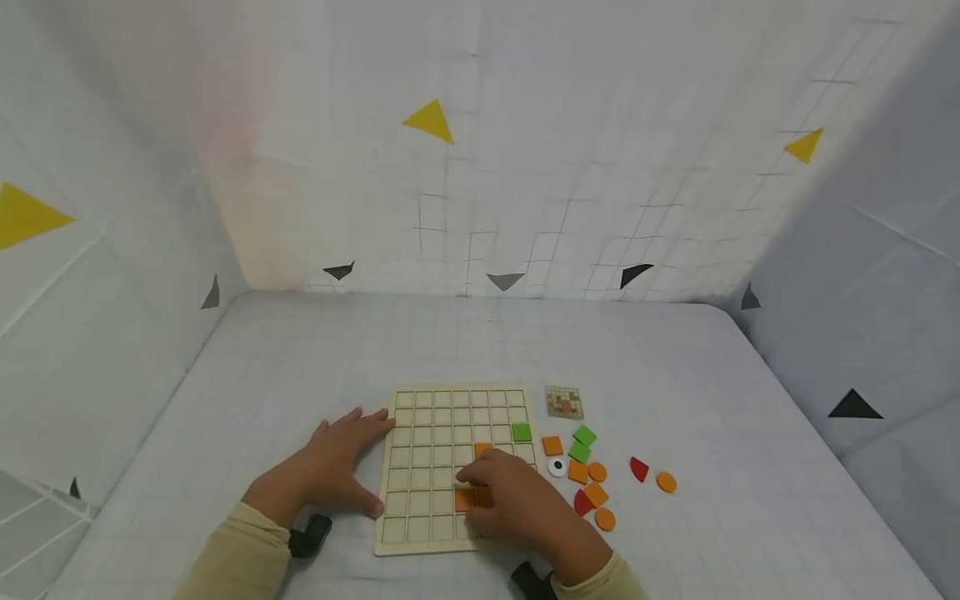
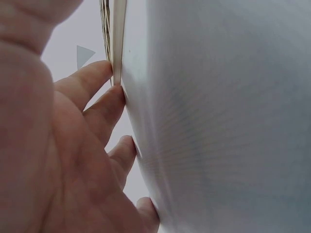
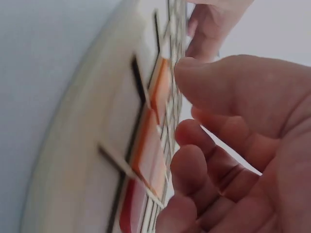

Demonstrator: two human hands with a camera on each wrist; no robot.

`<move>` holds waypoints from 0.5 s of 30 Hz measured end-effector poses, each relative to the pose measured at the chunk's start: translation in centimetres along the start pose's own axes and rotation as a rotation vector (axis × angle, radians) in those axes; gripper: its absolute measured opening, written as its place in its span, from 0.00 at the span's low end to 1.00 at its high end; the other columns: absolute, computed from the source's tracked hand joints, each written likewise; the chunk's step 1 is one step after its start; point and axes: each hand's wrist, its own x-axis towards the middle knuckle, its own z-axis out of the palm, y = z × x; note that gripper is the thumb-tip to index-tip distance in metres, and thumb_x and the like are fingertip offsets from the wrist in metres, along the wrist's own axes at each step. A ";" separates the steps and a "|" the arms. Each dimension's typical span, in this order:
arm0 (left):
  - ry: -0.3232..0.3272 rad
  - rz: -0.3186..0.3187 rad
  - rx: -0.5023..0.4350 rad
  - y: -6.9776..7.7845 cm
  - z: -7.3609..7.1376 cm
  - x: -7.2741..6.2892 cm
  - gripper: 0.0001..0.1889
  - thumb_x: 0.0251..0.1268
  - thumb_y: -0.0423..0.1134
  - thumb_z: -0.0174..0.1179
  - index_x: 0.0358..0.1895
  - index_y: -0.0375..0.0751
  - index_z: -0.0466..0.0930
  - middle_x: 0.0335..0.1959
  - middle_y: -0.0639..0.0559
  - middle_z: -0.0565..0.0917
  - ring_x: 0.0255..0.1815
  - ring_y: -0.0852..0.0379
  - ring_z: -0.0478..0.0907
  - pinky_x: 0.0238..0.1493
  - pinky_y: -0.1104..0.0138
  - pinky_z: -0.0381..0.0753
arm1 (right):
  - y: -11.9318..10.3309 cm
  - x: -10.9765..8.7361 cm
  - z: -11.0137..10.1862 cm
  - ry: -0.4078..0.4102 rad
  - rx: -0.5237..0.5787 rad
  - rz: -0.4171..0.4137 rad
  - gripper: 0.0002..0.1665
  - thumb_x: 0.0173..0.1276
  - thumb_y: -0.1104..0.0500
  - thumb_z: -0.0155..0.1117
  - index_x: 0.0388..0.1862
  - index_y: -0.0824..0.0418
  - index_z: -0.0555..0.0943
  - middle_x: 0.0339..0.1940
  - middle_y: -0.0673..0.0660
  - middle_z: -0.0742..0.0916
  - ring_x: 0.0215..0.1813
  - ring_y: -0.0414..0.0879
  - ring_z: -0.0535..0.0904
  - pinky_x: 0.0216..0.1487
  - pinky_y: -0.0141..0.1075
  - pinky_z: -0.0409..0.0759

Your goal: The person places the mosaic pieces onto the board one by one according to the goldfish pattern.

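A pale wooden grid board lies on the table. My left hand is spread at the board's left side, its fingertips and thumb at the edge; the left wrist view shows fingertips against the rim. Over the lower right part of the board hovers my right hand, fingers bent, with nothing seen between thumb and fingers in the right wrist view. Close by its thumb, orange square tiles sit in the cells, with a red piece beside them. A green tile sits farther up the board.
To the board's right lie loose orange squares, green squares, orange discs, red wedges and a white ring-like piece with a black centre. A small patterned card lies behind them. White sheets surround the table.
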 end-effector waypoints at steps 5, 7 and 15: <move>0.002 0.012 -0.005 0.2 0.0 0.1 0.66 0.22 0.63 0.84 0.78 0.57 0.63 0.82 0.56 0.59 0.84 0.39 0.46 0.78 0.31 0.39 | 1.7 -1.7 -1.4 0.100 0.163 0.002 0.23 0.64 0.54 0.74 0.58 0.52 0.84 0.47 0.45 0.84 0.45 0.40 0.79 0.46 0.35 0.83; 0.002 0.018 -0.006 0.3 0.0 0.1 0.66 0.22 0.63 0.84 0.78 0.56 0.63 0.82 0.55 0.60 0.84 0.38 0.46 0.78 0.31 0.39 | 2.7 -2.5 -2.0 0.147 0.240 0.010 0.24 0.64 0.55 0.74 0.60 0.54 0.83 0.49 0.48 0.84 0.48 0.43 0.80 0.47 0.35 0.84; 0.005 0.033 0.028 -0.1 -0.1 0.0 0.67 0.23 0.65 0.83 0.79 0.54 0.62 0.82 0.54 0.60 0.84 0.37 0.48 0.77 0.29 0.42 | 6.6 -5.2 -3.9 0.363 0.347 0.211 0.26 0.63 0.60 0.75 0.61 0.53 0.82 0.56 0.52 0.84 0.54 0.47 0.81 0.50 0.37 0.87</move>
